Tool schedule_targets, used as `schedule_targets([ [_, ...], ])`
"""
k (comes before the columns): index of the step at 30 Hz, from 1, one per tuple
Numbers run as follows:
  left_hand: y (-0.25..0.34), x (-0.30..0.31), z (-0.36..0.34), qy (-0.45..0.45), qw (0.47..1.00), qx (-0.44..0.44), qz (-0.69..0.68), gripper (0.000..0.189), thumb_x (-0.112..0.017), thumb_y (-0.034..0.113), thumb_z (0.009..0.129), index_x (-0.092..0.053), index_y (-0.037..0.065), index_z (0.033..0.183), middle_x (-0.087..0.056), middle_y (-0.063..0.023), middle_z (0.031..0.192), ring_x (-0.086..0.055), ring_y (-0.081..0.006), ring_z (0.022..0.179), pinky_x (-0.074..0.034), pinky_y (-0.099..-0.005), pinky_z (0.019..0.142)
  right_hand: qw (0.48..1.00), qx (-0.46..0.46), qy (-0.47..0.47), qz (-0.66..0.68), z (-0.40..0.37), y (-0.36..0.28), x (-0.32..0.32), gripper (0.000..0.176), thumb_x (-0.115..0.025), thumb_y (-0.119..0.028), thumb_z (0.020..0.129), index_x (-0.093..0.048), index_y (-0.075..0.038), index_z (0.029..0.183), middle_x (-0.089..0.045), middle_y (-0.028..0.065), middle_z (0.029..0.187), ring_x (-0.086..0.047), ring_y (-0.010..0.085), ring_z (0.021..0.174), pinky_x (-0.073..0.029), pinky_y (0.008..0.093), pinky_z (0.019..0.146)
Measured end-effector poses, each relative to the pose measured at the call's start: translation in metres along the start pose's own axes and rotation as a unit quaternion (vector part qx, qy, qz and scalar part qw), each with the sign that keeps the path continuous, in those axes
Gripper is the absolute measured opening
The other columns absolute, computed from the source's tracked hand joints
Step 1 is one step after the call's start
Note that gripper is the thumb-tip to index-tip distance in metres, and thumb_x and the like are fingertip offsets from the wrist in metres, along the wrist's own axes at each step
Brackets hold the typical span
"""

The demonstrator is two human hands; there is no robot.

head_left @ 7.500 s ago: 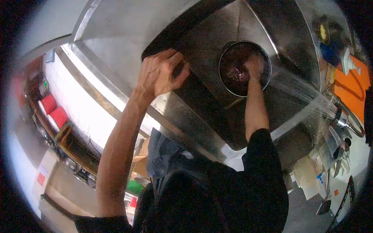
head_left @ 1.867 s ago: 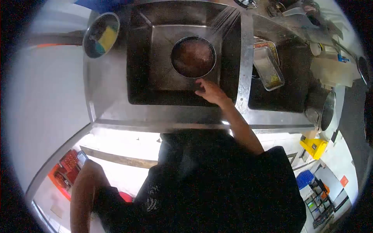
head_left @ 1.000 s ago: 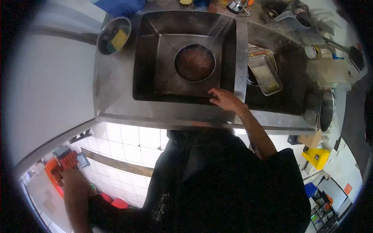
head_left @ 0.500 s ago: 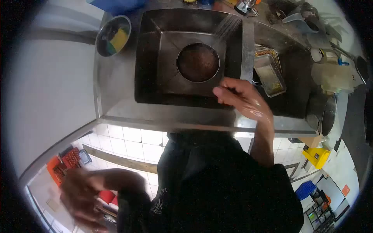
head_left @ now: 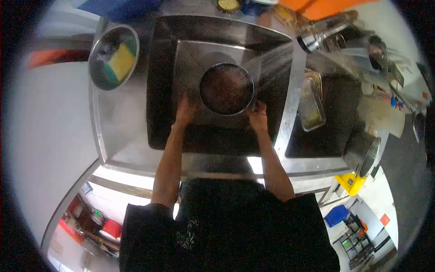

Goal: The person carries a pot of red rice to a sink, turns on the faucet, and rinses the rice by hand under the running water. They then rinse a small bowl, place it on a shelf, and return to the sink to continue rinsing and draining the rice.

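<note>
Steel bowl [head_left: 226,88] in the sink [head_left: 159,68] is flanked by the left hand [head_left: 186,111] and right hand [head_left: 257,113] — fingers are laid against its rim, but a closed grip cannot be told.

steel counter [head_left: 118,147] | yellow bin [head_left: 349,183] | blue crate [head_left: 336,215] | wire shelf rack [head_left: 358,247]
</note>
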State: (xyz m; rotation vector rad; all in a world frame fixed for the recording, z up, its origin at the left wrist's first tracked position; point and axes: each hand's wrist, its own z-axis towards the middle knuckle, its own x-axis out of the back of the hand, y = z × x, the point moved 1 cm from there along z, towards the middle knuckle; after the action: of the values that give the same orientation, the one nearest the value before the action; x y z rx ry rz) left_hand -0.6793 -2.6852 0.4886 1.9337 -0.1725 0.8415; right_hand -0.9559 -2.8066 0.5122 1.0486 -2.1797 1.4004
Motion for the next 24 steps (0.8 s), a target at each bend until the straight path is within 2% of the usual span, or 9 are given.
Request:
schedule_targets([
  [5,0.050,-0.013,0.042,-0.078,0.976,0.189,-0.069,0.056,-0.060,0.013,0.085,-0.040,0.002,0.136,-0.048,-0.0263,0.132,-0.046,-0.0429,0.123,-0.039,-0.0489,0.102,0.991,0.089,-0.052,-0.084,0.057,0.112,-0.041,0.059,-0.074,-0.025,0.080,-0.042,-0.007,0.126,-0.061,0.0134,0.101,-0.060,0.0261,0.091,-0.048,0.0378,0.083],
  [7,0.027,-0.031,0.055,-0.074,0.971,0.207,-0.090,0.057,-0.060,0.015,0.086,-0.039,0.002,0.137,-0.048,-0.0264,0.131,-0.047,-0.0432,0.122,-0.039,-0.0491,0.102,0.979,0.163,-0.085,-0.087,0.078,0.145,-0.057,0.054,-0.074,-0.022,0.081,-0.044,-0.007,0.123,-0.061,0.0117,0.094,-0.061,0.0234,0.083,-0.049,0.0382,0.078],
  [9,-0.030,-0.075,0.066,-0.029,0.996,0.078,-0.023,0.055,-0.060,0.015,0.086,-0.041,0.004,0.136,-0.048,-0.0262,0.131,-0.047,-0.0433,0.121,-0.039,-0.0500,0.101,0.960,0.241,-0.078,-0.122,0.092,0.165,-0.066,0.049,-0.073,-0.019,0.081,-0.045,-0.007,0.120,-0.062,0.0101,0.088,-0.062,0.0206,0.074,-0.050,0.0387,0.073],
  [13,-0.023,-0.073,0.071,-0.052,0.979,0.187,-0.067,0.056,-0.060,0.012,0.083,-0.042,0.003,0.135,-0.049,-0.0260,0.130,-0.049,-0.0430,0.119,-0.040,-0.0501,0.099,0.880,0.407,-0.002,-0.245,0.087,0.168,-0.068,0.057,-0.070,-0.006,0.082,-0.041,-0.007,0.131,-0.062,0.0085,0.082,-0.061,0.0184,0.071,-0.051,0.0318,0.057],
  [14,-0.037,-0.081,0.066,-0.015,0.989,0.138,-0.051,0.058,-0.061,0.013,0.082,-0.042,0.004,0.136,-0.051,-0.0252,0.128,-0.050,-0.0428,0.118,-0.041,-0.0504,0.099,0.864,0.432,0.010,-0.260,0.082,0.165,-0.068,0.058,-0.069,-0.004,0.082,-0.041,-0.006,0.133,-0.062,0.0083,0.081,-0.061,0.0181,0.071,-0.052,0.0308,0.054],
  [18,-0.014,-0.030,0.039,-0.018,0.992,0.109,-0.066,0.061,-0.062,0.018,0.079,-0.043,0.004,0.135,-0.057,-0.0243,0.121,-0.053,-0.0435,0.112,-0.043,-0.0512,0.095,0.979,0.183,-0.093,-0.008,0.028,0.052,-0.027,0.059,-0.065,-0.005,0.085,-0.037,-0.006,0.137,-0.061,0.0078,0.099,-0.060,0.0164,0.076,-0.052,0.0292,0.056],
  [19,-0.005,-0.021,0.024,-0.020,0.991,0.112,-0.066,0.061,-0.062,0.018,0.079,-0.043,0.004,0.135,-0.057,-0.0243,0.121,-0.053,-0.0435,0.112,-0.043,-0.0512,0.095,0.991,0.033,-0.118,0.060,0.013,0.028,-0.017,0.053,-0.066,-0.009,0.083,-0.044,-0.002,0.131,-0.061,0.0116,0.104,-0.059,0.0186,0.087,-0.049,0.0317,0.072],
  [21,0.010,0.000,0.010,0.001,0.983,0.183,-0.004,0.054,-0.062,0.022,0.077,-0.051,0.004,0.126,-0.060,-0.0246,0.114,-0.057,-0.0429,0.106,-0.046,-0.0497,0.091,0.975,-0.109,-0.141,0.130,0.001,0.002,-0.006,0.049,-0.067,-0.012,0.081,-0.051,0.001,0.125,-0.061,0.0154,0.110,-0.058,0.0209,0.098,-0.047,0.0342,0.087],
  [24,0.067,0.057,-0.020,0.059,0.988,0.142,-0.018,0.042,-0.061,0.025,0.078,-0.057,0.003,0.114,-0.064,-0.0240,0.103,-0.061,-0.0415,0.097,-0.048,-0.0473,0.084,0.984,-0.003,-0.145,0.103,-0.028,-0.016,0.015,0.041,-0.065,-0.011,0.085,-0.050,0.000,0.122,-0.059,0.0104,0.100,-0.055,0.0178,0.094,-0.044,0.0326,0.085],
])
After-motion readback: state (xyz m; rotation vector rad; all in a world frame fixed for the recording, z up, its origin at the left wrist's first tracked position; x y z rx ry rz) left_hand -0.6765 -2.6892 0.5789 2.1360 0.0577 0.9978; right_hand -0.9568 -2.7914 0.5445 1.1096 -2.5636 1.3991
